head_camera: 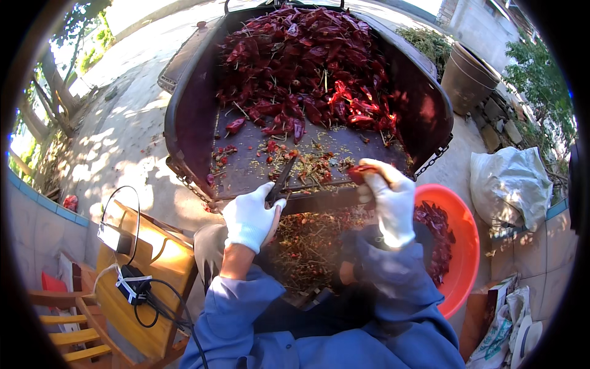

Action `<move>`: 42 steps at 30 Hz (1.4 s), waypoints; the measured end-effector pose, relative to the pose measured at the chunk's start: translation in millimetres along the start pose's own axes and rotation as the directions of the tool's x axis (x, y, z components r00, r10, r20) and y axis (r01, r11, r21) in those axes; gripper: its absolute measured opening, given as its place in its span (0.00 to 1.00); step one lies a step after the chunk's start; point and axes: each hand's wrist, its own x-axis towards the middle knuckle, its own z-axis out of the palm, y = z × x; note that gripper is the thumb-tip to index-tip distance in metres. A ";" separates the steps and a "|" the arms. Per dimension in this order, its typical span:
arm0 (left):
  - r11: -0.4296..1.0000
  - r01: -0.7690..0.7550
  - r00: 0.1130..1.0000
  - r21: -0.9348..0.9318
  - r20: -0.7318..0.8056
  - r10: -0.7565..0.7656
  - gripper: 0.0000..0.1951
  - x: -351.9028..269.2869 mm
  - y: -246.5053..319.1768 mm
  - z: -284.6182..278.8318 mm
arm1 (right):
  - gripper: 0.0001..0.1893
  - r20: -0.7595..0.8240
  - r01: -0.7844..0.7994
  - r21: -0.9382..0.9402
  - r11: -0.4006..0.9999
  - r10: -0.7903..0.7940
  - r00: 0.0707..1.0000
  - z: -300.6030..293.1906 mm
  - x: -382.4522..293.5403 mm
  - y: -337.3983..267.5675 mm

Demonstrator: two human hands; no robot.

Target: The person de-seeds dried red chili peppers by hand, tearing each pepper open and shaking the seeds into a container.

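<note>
My left hand (251, 217), in a white glove, grips a dark cutting tool (285, 177) that looks like scissors. Its blade points away from me over the front edge of the cart bed (230, 177). In my gloved right hand (392, 198) is a dried red chili pepper (360, 174), pinched between thumb and fingers near the bed's right front corner. A large heap of dried red chilies (299, 64) fills the back of the bed. Loose seeds and cut stem ends (318, 170) lie scattered in front of the heap.
By my right forearm stands an orange plastic basin (468, 258) with chilies inside. Stems and scraps (309, 249) cover the ground between my legs. A wooden chair (170, 258) at left carries a black adapter and cables (133, 283). At right sits a white woven sack (511, 189).
</note>
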 end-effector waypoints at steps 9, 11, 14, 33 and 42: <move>0.961 0.078 0.997 0.266 -0.014 -0.077 0.17 60.9 -25.8 -22.0 | 0.16 -0.053 0.044 -0.975 0.218 -0.421 0.905 -273.9 -15.9 66.5; 0.948 0.086 0.996 0.308 0.002 -0.092 0.14 67.3 -30.7 -14.2 | 0.23 -0.294 -0.303 -0.951 -0.057 -0.135 0.946 -245.3 -36.1 49.4; 0.947 0.051 0.998 0.316 -0.044 -0.040 0.11 73.7 -26.9 -9.8 | 0.18 -0.111 -0.097 -0.993 0.073 -0.235 0.966 -229.3 -34.4 34.0; 0.949 -0.313 0.906 -0.025 -0.308 0.291 0.10 45.7 -17.7 9.6 | 0.24 0.716 0.710 -0.698 -0.094 -0.134 0.685 188.8 209.5 76.7; 0.955 -0.297 0.925 -0.022 -0.254 0.282 0.11 45.0 -13.7 8.5 | 0.09 0.681 0.729 -0.685 0.003 -0.354 0.641 78.3 182.4 77.3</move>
